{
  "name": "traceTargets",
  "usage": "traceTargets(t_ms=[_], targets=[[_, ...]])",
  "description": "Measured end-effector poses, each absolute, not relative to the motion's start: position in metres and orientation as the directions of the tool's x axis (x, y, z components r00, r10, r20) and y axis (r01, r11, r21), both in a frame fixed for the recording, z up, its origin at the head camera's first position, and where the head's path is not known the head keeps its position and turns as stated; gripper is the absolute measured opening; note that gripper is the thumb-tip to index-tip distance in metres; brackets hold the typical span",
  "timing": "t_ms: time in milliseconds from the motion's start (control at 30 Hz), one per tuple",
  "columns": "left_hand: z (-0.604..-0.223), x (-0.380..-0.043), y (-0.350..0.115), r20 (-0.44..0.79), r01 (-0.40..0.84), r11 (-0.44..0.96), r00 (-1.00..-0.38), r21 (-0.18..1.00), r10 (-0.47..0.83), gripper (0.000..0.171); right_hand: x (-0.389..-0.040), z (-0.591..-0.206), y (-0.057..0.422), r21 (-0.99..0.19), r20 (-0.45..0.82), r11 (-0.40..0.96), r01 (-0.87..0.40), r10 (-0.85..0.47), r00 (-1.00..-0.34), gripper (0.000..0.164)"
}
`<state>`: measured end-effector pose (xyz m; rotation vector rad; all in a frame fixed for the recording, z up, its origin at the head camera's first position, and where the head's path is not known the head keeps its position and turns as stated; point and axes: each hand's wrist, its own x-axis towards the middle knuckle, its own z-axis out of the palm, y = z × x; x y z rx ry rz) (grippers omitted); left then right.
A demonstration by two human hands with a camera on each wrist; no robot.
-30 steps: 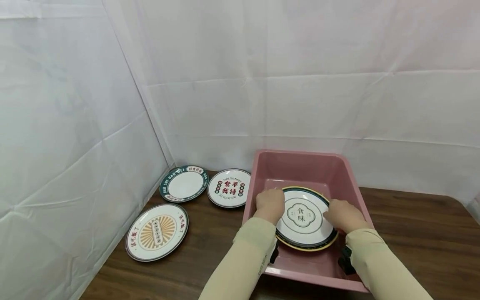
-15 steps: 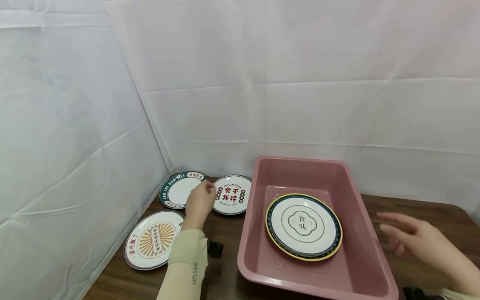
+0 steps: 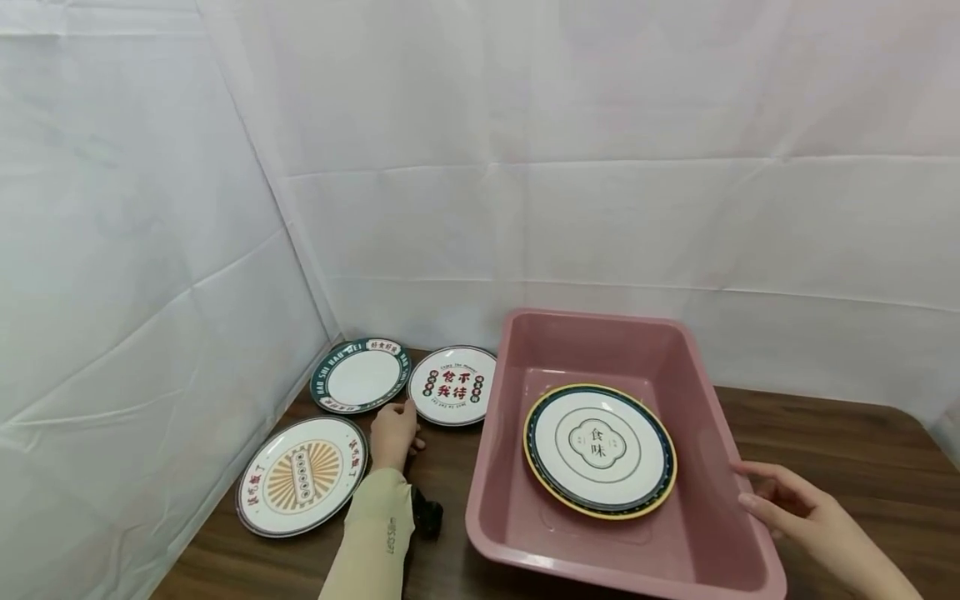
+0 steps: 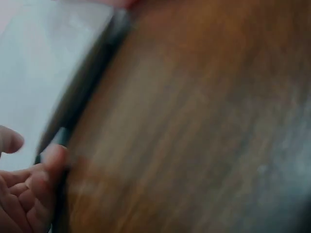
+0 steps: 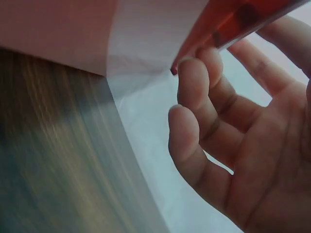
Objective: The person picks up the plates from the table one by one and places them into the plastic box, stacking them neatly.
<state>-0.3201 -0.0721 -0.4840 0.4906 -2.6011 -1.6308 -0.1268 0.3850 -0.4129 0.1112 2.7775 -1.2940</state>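
Left hand (image 3: 393, 433) out over the tabletop among three loose plates, fingers loosely bent, thumb apart from fingertips, nothing grasped that shows; left wrist view is blurred, so whether a fingertip contacts a plate edge is unclear. Just beyond the hand: green-rimmed plate (image 3: 360, 377), blank white middle, lettering round the band, and red-lettered plate (image 3: 453, 385), white with large red Chinese characters and a thin dark edge. Nearer, on the hand's left: sunburst plate (image 3: 302, 477), white, orange rays round a central motif, red characters by the rim. All three lie face up, near one another. Right hand (image 3: 806, 512) at the right long side of the pink plastic tub (image 3: 585, 337), thumb and index tip on the rim, other fingers bent below it outside; can't tell if it grips the rim or only touches. Tub is rectangular, deep, right of the red-lettered plate. Inside on the tub floor: quatrefoil-print plate (image 3: 600, 450), white, face up, two black characters in a scalloped frame, dark patterned band, yellow outer edge; may be a stack, count unclear. Left forearm in a pale sleeve (image 3: 371, 529) with dark print, small black device (image 3: 427, 514) at the wrist. Dark wood-grain table (image 3: 813, 433) underneath, creased white cloth (image 3: 637, 221) hung behind and along the left.
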Motion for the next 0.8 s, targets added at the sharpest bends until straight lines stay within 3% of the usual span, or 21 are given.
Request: traceTargets(t_ms=[200,467,633,800], targets=[[-0.486,-0.334,-0.066,-0.220,-0.291,0.386,-0.951,0.876,-0.217,0.055,-0.124,-0.420,0.386,-0.806,-0.126,0.573,0.146,0.075,-0.989,0.055],[-0.485,-0.343,-0.068,-0.265,-0.320,0.389,-0.945,0.864,-0.191,0.034,-0.124,-0.418,0.384,-0.800,-0.153,0.571,0.182,0.100,-0.983,0.059],[-0.487,-0.339,-0.067,-0.236,-0.308,0.382,-0.946,0.872,-0.222,0.032,-0.124,-0.418,0.383,-0.807,-0.149,0.565,0.173,0.089,-0.985,0.059],[-0.497,-0.327,-0.068,-0.123,-0.204,0.310,-0.957,0.929,-0.261,0.030,-0.124,-0.417,0.382,-0.813,-0.150,0.557,0.167,0.076,-0.986,0.058]])
